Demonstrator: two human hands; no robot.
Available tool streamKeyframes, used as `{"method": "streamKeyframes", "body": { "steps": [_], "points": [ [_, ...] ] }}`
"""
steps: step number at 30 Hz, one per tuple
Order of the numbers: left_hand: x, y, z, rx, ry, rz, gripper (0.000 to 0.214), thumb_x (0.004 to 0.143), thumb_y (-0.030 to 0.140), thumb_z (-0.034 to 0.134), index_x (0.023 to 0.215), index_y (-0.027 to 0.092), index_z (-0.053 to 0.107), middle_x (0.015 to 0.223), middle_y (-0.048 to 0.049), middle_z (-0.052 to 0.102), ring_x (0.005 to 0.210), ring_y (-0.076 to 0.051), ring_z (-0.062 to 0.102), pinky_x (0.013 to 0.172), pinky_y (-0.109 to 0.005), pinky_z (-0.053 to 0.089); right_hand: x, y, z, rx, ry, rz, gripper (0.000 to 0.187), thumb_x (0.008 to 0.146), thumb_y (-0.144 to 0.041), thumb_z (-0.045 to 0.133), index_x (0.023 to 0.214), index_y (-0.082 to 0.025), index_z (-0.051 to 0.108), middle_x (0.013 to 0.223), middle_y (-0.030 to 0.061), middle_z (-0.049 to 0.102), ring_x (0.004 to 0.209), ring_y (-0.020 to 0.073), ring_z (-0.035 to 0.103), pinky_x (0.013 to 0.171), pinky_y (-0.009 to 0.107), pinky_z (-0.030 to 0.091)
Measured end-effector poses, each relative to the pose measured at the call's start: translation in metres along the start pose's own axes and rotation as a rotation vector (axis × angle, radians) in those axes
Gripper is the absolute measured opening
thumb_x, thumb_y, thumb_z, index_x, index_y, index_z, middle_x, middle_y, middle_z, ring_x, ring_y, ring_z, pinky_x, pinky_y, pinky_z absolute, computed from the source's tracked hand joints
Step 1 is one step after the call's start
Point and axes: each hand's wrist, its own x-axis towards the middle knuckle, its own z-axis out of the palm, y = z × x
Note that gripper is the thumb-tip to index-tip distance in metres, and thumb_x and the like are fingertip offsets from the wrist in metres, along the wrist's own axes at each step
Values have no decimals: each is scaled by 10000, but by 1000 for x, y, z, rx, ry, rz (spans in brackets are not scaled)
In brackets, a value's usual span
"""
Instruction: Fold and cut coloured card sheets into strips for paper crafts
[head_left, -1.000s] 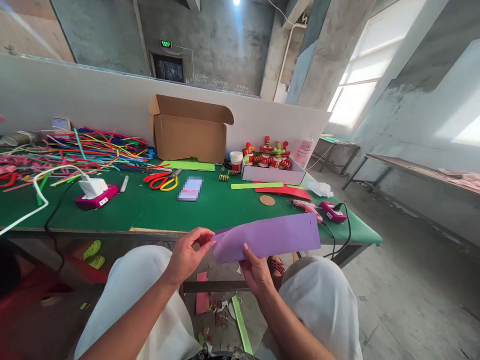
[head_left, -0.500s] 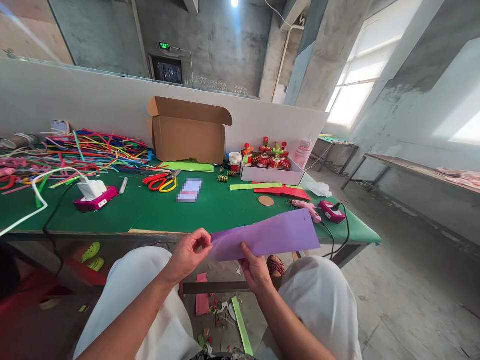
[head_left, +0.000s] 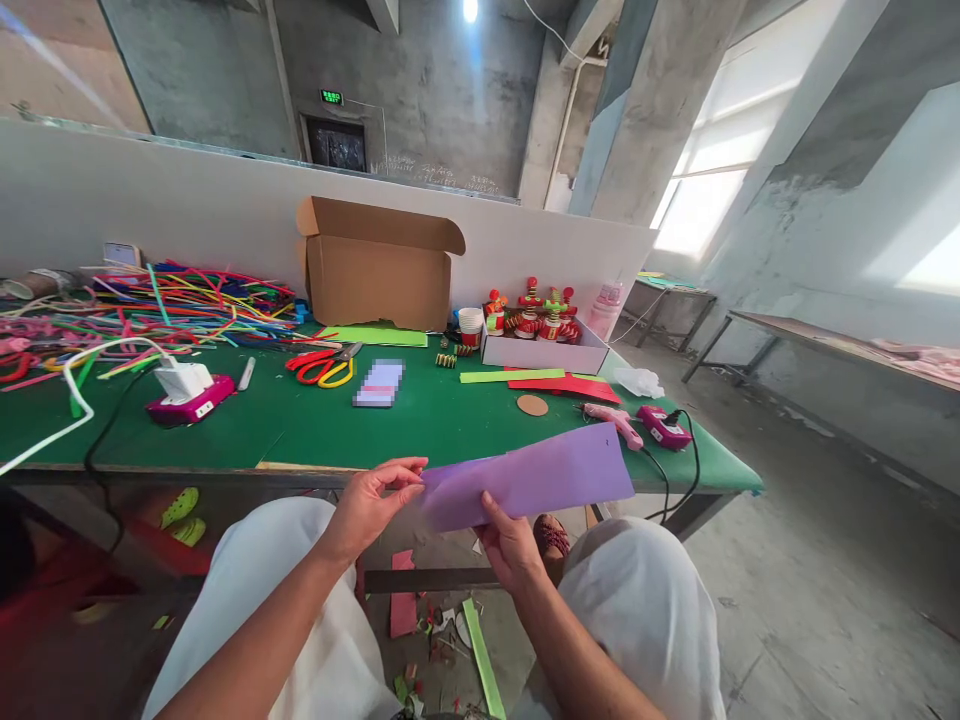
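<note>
Left hand (head_left: 375, 510) pinches the paper (head_left: 551, 472) by one end, right hand (head_left: 513, 545) its lower edge — uneven pull could crease it.

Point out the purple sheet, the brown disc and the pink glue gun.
Purple sheet (head_left: 534, 474), head view: middle of its face.
Brown disc (head_left: 532, 405), head view: centre of its top.
Pink glue gun (head_left: 615, 415), head view: on its body.

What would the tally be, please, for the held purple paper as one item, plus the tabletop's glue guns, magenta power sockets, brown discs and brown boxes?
Purple paper: 1 (layers unclear)
Pink glue gun: 1
Magenta power sockets: 2
Brown disc: 1
Brown box: 1
Total: 6
</note>
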Motion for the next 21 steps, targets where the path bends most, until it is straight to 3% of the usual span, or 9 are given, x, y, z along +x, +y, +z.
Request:
{"method": "streamKeyframes", "body": {
  "steps": [7, 12, 17, 19, 21],
  "points": [
    [1, 0, -6, -17, 82, -67, 313, 638, 541, 711, 679, 231, 739, 780, -51, 773, 736, -207, 681, 700, -312, 551, 1, -9, -3, -76, -134, -14, 545, 494, -375, 977, 949, -211, 726, 948, 58, 775, 956, 246, 701, 827, 361, 579],
    [2, -3, -24, -1, 201, -65, 331, 576, 569, 742, 638, 245, 721, 814, -52, 780, 794, -224, 694, 750, -307, 547, 5, -64, -4, -109, -95, -247, 745, 521, -439, 960, 1186, -282, 661, 1070, 40, 747, 944, 219, 680, 770, 325, 569],
    [1, -7, -41, 64, 329, -135, 345, 455, 590, 751, 617, 287, 731, 785, -6, 782, 752, -226, 701, 659, -273, 563, 12, -120, -4, -289, -55, -410, 876, 586, -390, 922, 1365, -351, 523, 1045, 3, 706, 839, 175, 653, 713, 291, 537],
    [2, -11, -47, 80, 366, -164, 310, 450, 571, 730, 604, 303, 735, 756, 8, 779, 718, -227, 698, 587, -263, 552, 16, -134, -3, -367, -80, -449, 782, 595, -394, 913, 1297, -339, 571, 1067, 9, 698, 818, 166, 643, 718, 285, 512],
    [2, -17, -53, 122, 395, -205, 301, 467, 564, 723, 635, 314, 748, 766, 18, 784, 656, -217, 684, 486, -248, 512, 18, -141, -1, -452, -108, -486, 579, 585, -415, 914, 1094, -289, 667, 1086, 15, 695, 811, 158, 625, 726, 274, 478]
  ]
}}
